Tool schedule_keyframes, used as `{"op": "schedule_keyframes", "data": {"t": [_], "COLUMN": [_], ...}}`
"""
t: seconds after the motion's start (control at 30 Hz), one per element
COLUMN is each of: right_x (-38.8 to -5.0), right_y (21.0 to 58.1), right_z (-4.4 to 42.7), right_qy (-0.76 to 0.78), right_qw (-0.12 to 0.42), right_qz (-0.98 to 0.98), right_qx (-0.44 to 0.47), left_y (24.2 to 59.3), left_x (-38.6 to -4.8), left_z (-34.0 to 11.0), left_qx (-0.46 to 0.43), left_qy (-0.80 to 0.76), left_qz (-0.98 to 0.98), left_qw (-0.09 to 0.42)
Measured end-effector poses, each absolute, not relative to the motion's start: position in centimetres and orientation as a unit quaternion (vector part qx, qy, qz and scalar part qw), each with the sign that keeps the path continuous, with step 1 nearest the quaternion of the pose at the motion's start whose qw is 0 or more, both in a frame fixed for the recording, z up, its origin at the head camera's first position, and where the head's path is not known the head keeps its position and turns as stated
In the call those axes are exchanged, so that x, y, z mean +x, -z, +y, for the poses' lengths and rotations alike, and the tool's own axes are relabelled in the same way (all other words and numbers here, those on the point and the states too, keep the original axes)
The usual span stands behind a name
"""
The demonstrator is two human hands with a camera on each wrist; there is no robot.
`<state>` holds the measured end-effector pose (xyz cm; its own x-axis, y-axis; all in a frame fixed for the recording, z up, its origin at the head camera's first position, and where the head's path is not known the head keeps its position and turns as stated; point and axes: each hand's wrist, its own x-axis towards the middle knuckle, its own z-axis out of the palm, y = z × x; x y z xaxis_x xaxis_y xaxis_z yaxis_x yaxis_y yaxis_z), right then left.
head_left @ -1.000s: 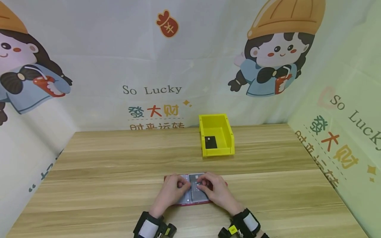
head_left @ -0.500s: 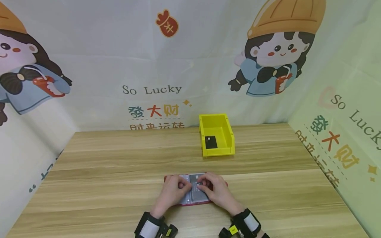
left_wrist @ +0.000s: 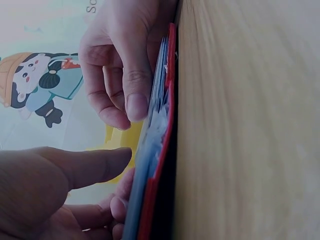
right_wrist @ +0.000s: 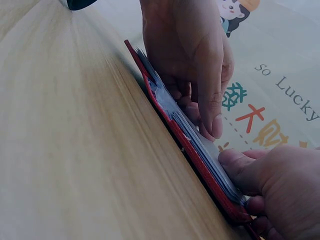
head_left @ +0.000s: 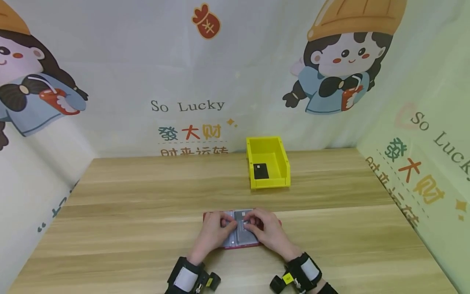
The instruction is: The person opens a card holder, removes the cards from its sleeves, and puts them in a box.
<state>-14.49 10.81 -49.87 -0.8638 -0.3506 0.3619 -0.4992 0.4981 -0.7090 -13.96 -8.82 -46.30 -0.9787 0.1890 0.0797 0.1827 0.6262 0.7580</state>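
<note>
A red card holder (head_left: 240,246) with clear plastic sleeves lies spread on the wooden table, and a dark card (head_left: 240,234) shows through its right-hand sleeve. Over the left page is my left hand (head_left: 213,228), its thumb and index fingertip close together near the fold. The left wrist view shows the left thumb (left_wrist: 112,162) stretched out and other fingertips against the sleeves. My right hand (head_left: 269,230) holds the right side, thumb (right_wrist: 234,162) on the stacked sleeves (right_wrist: 207,157) and fingers at the cover's edge. Whether the left fingertips pinch a sleeve is hidden.
Behind the holder stands a yellow bin (head_left: 284,163), with a black card (head_left: 261,171) inside at its left front. A printed cloth (head_left: 235,81) hangs at the table's back edge and along both sides.
Both hands stay on the card holder with only slight finger shifts. The left hand has edged a little to the right. The head view has tilted slightly down.
</note>
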Motion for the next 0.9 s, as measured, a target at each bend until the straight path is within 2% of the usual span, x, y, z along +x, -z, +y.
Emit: {"op": "schedule_keyframes", "data": {"t": [0.3, 0.9], "right_x": [-14.37, -14.33], "right_y": [49.45, 49.32], "right_z": [10.12, 10.17], "right_qy": [-0.400, -0.406], "right_qw": [0.078, 0.087], "right_qz": [-0.892, -0.885], "right_qx": [0.196, 0.213], "left_y": [46.09, 45.95], "left_x": [-14.01, -14.31], "left_z": [-8.74, -8.80], "left_qx": [0.088, 0.111], "left_qy": [-0.419, -0.433], "left_qz": [0.904, 0.895], "left_qw": [0.011, 0.002]}}
